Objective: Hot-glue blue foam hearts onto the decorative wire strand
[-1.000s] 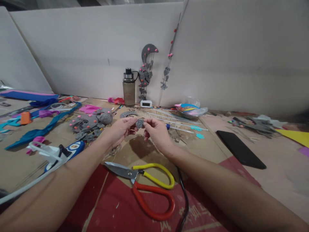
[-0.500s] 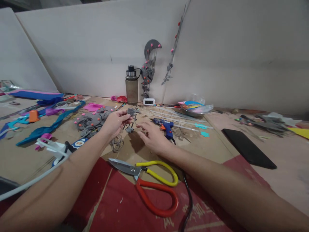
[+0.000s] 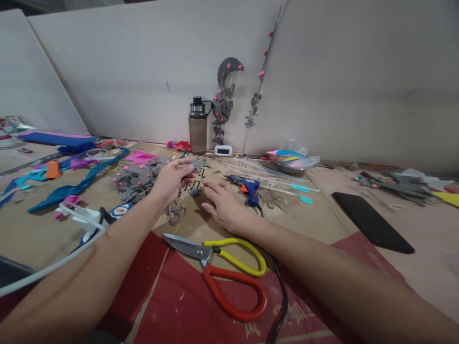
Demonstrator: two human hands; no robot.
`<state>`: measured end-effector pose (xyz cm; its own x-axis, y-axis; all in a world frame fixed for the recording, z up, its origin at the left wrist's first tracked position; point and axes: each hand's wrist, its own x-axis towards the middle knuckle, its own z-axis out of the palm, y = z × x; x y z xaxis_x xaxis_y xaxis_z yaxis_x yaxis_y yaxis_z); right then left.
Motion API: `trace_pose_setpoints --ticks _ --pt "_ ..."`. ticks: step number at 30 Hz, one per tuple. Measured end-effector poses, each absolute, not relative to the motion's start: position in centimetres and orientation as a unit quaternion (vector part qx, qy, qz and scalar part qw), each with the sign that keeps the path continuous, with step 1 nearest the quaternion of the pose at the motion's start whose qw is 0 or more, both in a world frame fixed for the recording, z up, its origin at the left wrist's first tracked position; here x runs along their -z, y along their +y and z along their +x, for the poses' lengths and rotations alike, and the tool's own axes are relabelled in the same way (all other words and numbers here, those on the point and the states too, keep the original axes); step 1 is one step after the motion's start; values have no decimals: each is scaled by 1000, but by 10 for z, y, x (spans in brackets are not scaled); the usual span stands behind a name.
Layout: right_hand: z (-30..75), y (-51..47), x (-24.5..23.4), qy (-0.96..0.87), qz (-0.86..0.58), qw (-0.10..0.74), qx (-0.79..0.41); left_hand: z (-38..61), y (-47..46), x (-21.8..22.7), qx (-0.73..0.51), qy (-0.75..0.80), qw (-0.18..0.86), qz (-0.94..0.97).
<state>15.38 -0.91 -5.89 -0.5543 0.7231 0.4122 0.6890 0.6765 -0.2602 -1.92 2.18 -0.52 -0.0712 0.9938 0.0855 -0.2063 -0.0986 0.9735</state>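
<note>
By the right hand [image 3: 223, 204], fingers spread, a ragged grey piece [image 3: 194, 192]; left hand [image 3: 169, 180]: grip unclear.

No word, brand or number can be read with certainty. Black characters are printed on the brown cardboard [image 3: 196, 217], where they are seen between the left hand [image 3: 172, 180] and the right hand [image 3: 223, 203]; they are partly covered by a grey piece [image 3: 194, 192] and cannot be made out. Pale characters are borne by the red cardboard [image 3: 161, 296], beside the red handle of the scissors [image 3: 201, 251] and near the black cord [image 3: 282, 291]; these are blurred. What look like digits are shown by the clock [image 3: 223, 151], too small to be read. Faint lettering is carried by the bottle [image 3: 198, 136], also illegible.
</note>
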Motion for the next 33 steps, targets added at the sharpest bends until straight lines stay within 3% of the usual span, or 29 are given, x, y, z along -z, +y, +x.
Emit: trace_pose_setpoints --ticks 8,15,21,28,33 --pt "156 -11 61 -850 -471 234 -20 -21 29 18 -565 478 490 461" --pt "179 -4 19 -813 -470 343 -21 -22 30 29 -515 517 455 510" --pt "204 5 25 -799 -497 338 -31 -20 28 33 -467 501 431 587" --pt "187 -2 50 -827 -463 313 -60 -11 26 39 -382 479 271 742" --pt "181 -7 57 -864 -417 278 -38 -16 29 31 -397 480 218 751"
